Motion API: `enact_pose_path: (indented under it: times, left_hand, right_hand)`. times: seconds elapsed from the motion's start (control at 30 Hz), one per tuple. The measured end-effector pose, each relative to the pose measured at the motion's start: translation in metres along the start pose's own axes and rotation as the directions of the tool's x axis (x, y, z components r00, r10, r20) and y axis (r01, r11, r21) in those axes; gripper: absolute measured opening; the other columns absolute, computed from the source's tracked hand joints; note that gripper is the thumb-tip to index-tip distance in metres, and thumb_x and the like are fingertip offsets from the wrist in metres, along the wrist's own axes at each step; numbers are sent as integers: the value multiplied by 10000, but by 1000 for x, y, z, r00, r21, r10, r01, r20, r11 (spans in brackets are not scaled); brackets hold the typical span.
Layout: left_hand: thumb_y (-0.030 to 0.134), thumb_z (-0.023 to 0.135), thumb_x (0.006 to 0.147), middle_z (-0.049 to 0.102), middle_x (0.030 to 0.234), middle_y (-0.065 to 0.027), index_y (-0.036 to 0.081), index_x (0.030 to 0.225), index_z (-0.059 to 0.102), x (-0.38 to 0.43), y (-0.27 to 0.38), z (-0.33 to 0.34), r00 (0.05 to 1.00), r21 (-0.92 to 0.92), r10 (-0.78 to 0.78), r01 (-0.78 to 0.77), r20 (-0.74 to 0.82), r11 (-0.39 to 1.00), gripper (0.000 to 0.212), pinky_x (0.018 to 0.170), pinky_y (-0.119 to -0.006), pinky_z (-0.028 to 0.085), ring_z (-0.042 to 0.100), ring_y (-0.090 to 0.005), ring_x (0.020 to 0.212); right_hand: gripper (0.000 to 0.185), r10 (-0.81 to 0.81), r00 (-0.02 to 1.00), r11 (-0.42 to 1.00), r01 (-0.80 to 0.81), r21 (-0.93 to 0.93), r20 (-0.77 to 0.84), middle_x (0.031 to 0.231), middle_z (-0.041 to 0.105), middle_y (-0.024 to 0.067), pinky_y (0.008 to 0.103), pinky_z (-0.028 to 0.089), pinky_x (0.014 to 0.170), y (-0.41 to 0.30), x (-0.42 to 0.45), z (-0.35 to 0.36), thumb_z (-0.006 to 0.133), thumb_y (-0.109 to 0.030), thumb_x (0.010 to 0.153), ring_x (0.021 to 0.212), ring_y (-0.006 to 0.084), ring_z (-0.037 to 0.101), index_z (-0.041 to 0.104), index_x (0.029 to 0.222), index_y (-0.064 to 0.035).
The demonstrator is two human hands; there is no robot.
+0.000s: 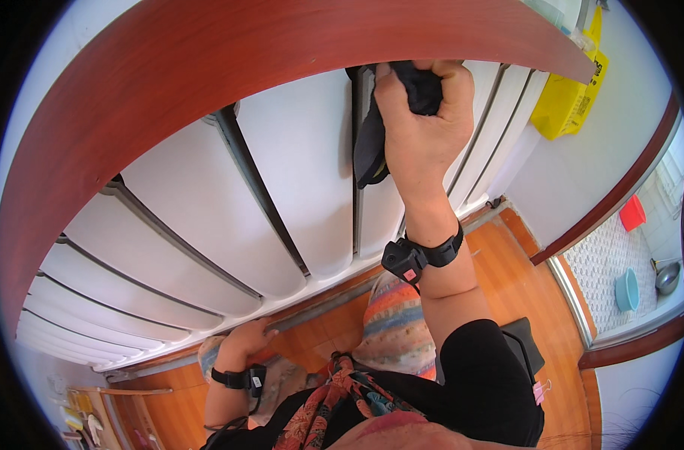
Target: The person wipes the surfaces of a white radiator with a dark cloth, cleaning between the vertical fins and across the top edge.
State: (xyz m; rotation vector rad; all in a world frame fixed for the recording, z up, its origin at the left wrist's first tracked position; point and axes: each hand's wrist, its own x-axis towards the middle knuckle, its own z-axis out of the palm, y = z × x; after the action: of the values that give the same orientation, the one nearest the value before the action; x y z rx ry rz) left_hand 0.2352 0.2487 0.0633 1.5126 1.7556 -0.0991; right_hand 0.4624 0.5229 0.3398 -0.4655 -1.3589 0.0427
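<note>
A white radiator (297, 163) with tall upright panels and dark gaps between them fills the wall before me. My right hand (426, 124) reaches up to it, gripping a bunched black cloth (370, 152) just under a reddish-brown wooden ledge (252, 45). The cloth lies at a gap between two panels, and its lower end hangs below my thumb. My fingertips are partly hidden by the ledge. Low on the left, my left hand (249, 337) rests near my knee in patterned trousers (401, 326), holding nothing, thumb apart from the fingers.
A yellow plastic bag (567, 107) hangs at the right wall. Through a doorway at the right stand a red container (633, 212), a light blue basin (627, 289) and a metal pan (667, 278). Wooden flooring (539, 281) runs below the radiator. A wooden frame (122, 391) stands lower left.
</note>
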Motion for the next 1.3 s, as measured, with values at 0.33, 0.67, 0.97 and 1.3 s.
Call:
enact_pose_path:
  times: [0.33, 0.67, 0.97, 1.3]
  left_hand:
    - [393, 569, 918, 672, 1086, -229, 61, 1321, 539, 0, -15, 12, 999, 21, 32, -31, -39, 999, 523, 898, -464, 483, 627, -404, 1033]
    - [395, 575, 916, 678, 1072, -224, 56, 1286, 559, 4, -6, 6, 999, 46, 37, -37, -8, 998, 503, 879, -468, 492, 635, -400, 1015]
    - [390, 589, 906, 685, 1056, -214, 55, 1284, 563, 4, -10, 8, 996, 21, 69, -68, -57, 997, 505, 867, -459, 497, 642, -396, 999]
    - [399, 575, 914, 641, 1165, -251, 58, 1320, 553, 5, -5, 2, 999, -63, 23, -20, 48, 998, 531, 950, -454, 465, 599, -395, 1107]
  right_hand:
    - [264, -36, 997, 995, 41, -91, 63, 896, 592, 62, 318, 487, 762, -4, 9, -10, 753, -23, 718, 857, 223, 569, 593, 928, -42]
    - [236, 194, 980, 976, -188, 112, -38, 939, 570, 73, 312, 476, 770, -5, 5, -5, 726, -12, 735, 871, 213, 567, 588, 926, -34]
    - [232, -132, 987, 989, 137, -58, 89, 929, 597, 101, 333, 493, 747, -17, 4, 1, 732, -20, 732, 862, 246, 576, 616, 932, -26]
    - [207, 264, 963, 965, -263, 11, -51, 933, 595, 64, 303, 485, 768, 5, 15, -25, 741, -39, 760, 836, 182, 591, 608, 917, -14]
